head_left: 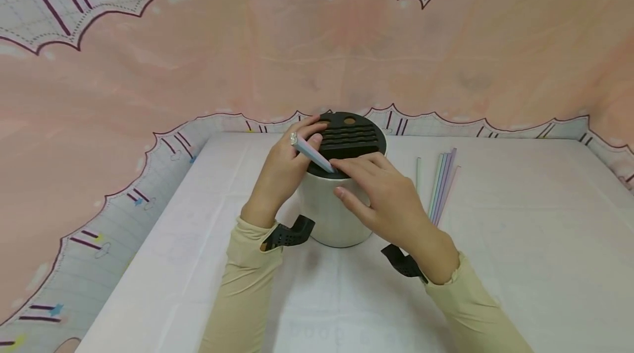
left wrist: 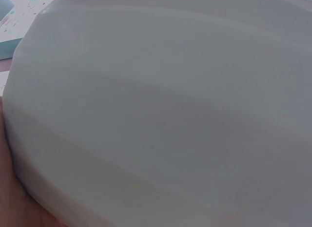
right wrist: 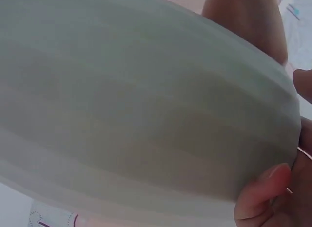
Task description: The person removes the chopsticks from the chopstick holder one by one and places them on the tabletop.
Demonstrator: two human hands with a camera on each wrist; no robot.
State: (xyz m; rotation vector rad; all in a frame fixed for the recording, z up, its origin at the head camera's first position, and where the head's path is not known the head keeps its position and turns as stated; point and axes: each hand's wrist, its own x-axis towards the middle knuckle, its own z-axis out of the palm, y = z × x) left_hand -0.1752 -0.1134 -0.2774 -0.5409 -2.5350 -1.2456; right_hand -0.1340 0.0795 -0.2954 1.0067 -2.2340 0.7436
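A white round holder (head_left: 329, 210) stands upright and carries a black slotted top (head_left: 349, 144). From the top's near edge a light blue and lilac stick (head_left: 313, 153) slants up to the left, its knobbly pale end overlapping my left hand (head_left: 284, 168). The fingers of that hand rest over the left rim, with the thumb beside the stick. My right hand (head_left: 391, 193) reaches in from the right, its fingertips right at the stick's lower end. In the right wrist view, its thumb (right wrist: 265, 190) touches the pale wall. The holder's wall (left wrist: 156, 110) fills most of the left wrist view.
Several thin pastel sticks (head_left: 441, 188) lie on the white table (head_left: 535, 254) to the right, partly behind my right hand. A separate pale green stick (head_left: 418, 174) lies left of them. A patterned pink cloth (head_left: 277, 55) rises behind the table's far edge.
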